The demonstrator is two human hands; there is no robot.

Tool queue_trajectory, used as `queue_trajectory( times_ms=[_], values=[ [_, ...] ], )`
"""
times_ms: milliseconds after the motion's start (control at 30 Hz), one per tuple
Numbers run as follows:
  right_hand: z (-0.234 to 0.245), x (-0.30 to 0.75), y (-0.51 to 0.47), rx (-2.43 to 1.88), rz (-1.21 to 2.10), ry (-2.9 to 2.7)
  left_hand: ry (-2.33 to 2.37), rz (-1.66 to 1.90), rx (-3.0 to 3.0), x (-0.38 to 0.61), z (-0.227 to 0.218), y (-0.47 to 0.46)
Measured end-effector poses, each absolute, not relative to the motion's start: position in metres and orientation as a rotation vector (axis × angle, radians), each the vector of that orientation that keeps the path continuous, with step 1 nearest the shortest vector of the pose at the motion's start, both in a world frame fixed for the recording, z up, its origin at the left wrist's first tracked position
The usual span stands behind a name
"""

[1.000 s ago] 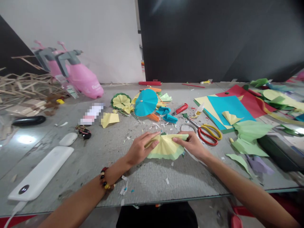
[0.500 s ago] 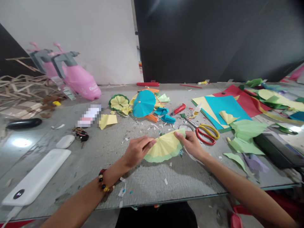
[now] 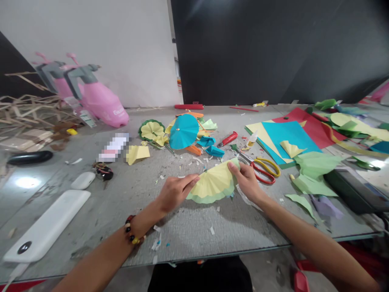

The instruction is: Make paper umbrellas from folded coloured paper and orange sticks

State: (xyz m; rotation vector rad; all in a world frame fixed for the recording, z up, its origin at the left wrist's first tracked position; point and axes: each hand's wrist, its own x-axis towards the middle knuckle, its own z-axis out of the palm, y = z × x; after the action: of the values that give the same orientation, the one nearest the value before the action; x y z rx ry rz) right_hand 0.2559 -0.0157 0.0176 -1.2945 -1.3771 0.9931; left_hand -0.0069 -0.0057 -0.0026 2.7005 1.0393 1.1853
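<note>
Between my two hands is a pleated paper fan [image 3: 212, 181], yellow over a light green scalloped edge, held just above the table. My left hand [image 3: 178, 192] pinches its left corner between thumb and fingers. At the upper right corner my right hand [image 3: 245, 178] grips it, the thumb lying on top. Just beyond my right hand lie scissors [image 3: 264, 171] with one red and one yellow handle loop. Behind the fan are a blue paper umbrella [image 3: 184, 132], folded blue paper pieces [image 3: 215, 151] and a red utility knife [image 3: 228, 139].
Coloured paper sheets [image 3: 293, 140] and green scraps [image 3: 317, 166] lie right, near a dark device [image 3: 358, 190]. A glue bottle [image 3: 252, 140] stands behind the scissors. At left are a white power bank [image 3: 48, 225], pink spray bottles [image 3: 101, 103] and thin wooden sticks [image 3: 27, 111].
The right end of the fan has risen a little, and my right hand has moved slightly up with it. My left hand keeps its pinch at nearly the same place.
</note>
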Motion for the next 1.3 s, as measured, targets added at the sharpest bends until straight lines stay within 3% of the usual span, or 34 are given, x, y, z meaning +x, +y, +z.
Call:
queue_trajectory(
  times_ms=[433, 767, 1300],
  values=[
    [0.02, 0.269, -0.002, -1.148, 0.931, -1.062, 1.342, 1.24, 2.337, -0.009, -0.009, -0.002],
    [0.008, 0.268, 0.0, -1.126, 0.881, -1.177, 1.228, 0.909, 2.41, -0.003, -0.004, -0.006],
    [0.003, 0.265, -0.003, -1.189, 0.935, -1.293, 1.153, 1.118, 2.48, -0.003, -0.011, -0.001]
  ],
)
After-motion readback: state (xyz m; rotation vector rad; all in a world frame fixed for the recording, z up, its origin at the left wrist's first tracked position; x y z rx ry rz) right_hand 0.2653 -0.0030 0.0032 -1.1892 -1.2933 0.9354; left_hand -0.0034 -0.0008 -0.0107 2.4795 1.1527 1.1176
